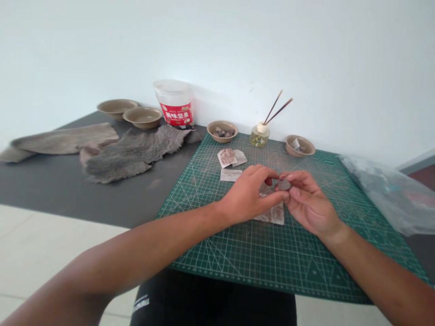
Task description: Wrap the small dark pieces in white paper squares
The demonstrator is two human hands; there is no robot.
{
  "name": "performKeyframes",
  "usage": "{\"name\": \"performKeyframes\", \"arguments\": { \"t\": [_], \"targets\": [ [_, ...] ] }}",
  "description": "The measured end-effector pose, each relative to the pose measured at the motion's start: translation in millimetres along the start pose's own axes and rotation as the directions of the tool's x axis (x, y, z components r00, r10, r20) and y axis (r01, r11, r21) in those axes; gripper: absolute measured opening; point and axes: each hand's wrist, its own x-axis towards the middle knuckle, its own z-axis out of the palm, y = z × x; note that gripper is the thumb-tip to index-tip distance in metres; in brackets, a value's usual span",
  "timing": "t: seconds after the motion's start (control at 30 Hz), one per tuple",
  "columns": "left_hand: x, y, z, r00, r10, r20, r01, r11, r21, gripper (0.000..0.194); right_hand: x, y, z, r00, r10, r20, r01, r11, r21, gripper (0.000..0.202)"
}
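A small dark grey round piece [284, 184] is pinched between the fingertips of my right hand [311, 203]. My left hand [249, 192] touches its left side with thumb and fingers, closed round its edge. Both hands are above the green cutting mat [217, 244]. Partly hidden under them lies a stained paper sheet [274, 214]. Left of and beyond my left hand are a white paper strip [230, 174] and reddish-stained paper pieces [227, 157].
Behind stand a bowl of dark lumps [222, 131], a reed diffuser [260, 135], a bowl with a small packet [300, 146] and a red-labelled tub [175, 104]. Grey cloths [125, 156] and two bowls [142, 117] are at left, a plastic bag [394, 192] at right.
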Motion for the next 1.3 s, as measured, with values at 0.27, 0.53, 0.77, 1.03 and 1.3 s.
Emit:
{"name": "performKeyframes", "arguments": {
  "t": [0.27,0.53,0.77,1.03,1.3],
  "targets": [
    [-2.8,-0.1,0.1,0.980,0.169,-0.102,-0.167,0.986,0.024,0.022,1.9,2.9,-2.0,0.991,0.110,0.077,-0.125,0.968,0.219,0.017],
    [-4.4,1.2,-2.4,0.969,0.225,-0.098,-0.222,0.974,0.040,0.019,-2.8,-1.1,1.1,0.965,0.182,0.188,-0.242,0.895,0.374,0.026],
    [-3.4,-3.7,1.6,0.921,0.335,-0.200,-0.328,0.942,0.070,0.020,-4.2,3.2,1.9,0.945,0.193,0.262,-0.306,0.802,0.513,0.022],
    [-2.1,-4.6,1.6,0.913,0.370,-0.171,-0.366,0.929,0.057,0.025,-4.8,-0.3,1.7,0.945,0.180,0.274,-0.308,0.774,0.553,0.024],
    [-0.9,-0.7,2.6,0.967,0.242,-0.076,-0.254,0.940,-0.227,0.024,-5.0,-0.2,1.2,0.931,0.156,0.331,-0.328,0.756,0.566,0.020]
  ]
}}
